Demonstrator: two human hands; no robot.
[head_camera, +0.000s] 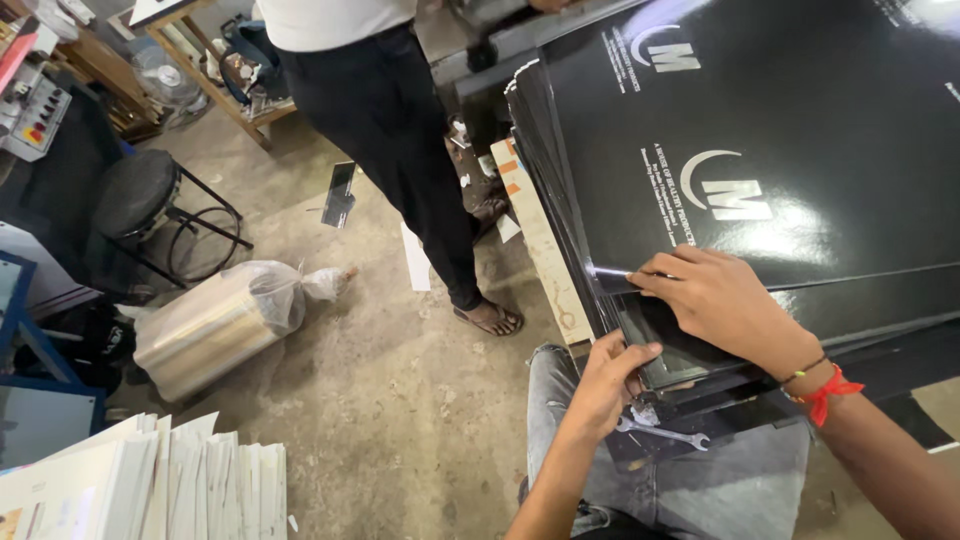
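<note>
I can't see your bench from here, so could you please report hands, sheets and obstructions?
Left hand pinching the edge of the black sheets. Right hand flat on them. Wrench lies on the lap below.

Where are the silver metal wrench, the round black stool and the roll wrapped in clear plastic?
silver metal wrench (662, 433), head view, middle of its shaft.
round black stool (135, 192), head view, seat top.
roll wrapped in clear plastic (215, 325), head view, its side.

The right hand (722, 300) presses flat on the stack of glossy black sheets (760, 130), while the left hand (607, 380) pinches the stack's near corner. A small spanner (662, 433) lies just below that corner, on the person's lap.
</note>
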